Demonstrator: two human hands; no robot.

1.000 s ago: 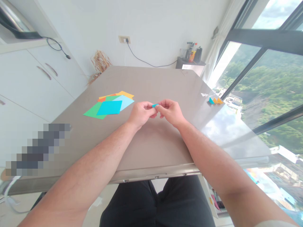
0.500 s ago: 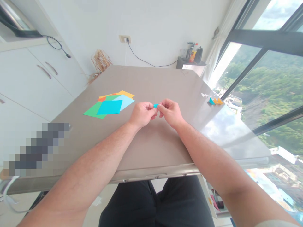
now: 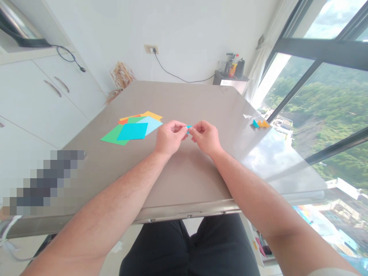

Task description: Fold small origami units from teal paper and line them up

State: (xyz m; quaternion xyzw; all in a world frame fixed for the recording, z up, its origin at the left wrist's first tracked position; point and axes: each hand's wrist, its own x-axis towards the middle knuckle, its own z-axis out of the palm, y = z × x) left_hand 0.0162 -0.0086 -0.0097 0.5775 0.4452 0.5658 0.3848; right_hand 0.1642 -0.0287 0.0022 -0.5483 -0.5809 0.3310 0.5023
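A small folded piece of blue paper (image 3: pixel 189 127) is pinched between my two hands above the middle of the table. My left hand (image 3: pixel 171 137) grips its left side with thumb and fingers. On the opposite side, my right hand (image 3: pixel 206 136) is closed on it the same way. Most of the paper is hidden by the fingertips, so its folded shape cannot be made out. Left of my hands lies a spread of coloured paper sheets, with a blue sheet (image 3: pixel 132 131) on top of green, light blue, orange and yellow ones.
Small folded paper pieces, blue (image 3: pixel 255 123) and orange (image 3: pixel 263 124), stand at the table's right edge by the window. The grey table (image 3: pixel 184 180) reaches to the wall. A pixelated dark patch (image 3: pixel 43 184) covers the left front. Dried stalks (image 3: pixel 122 76) stand beyond the far left corner.
My fingers have shifted slightly around the blue paper, and less of it shows between them. The sheets and folded pieces lie as before; the whole view has moved a little.
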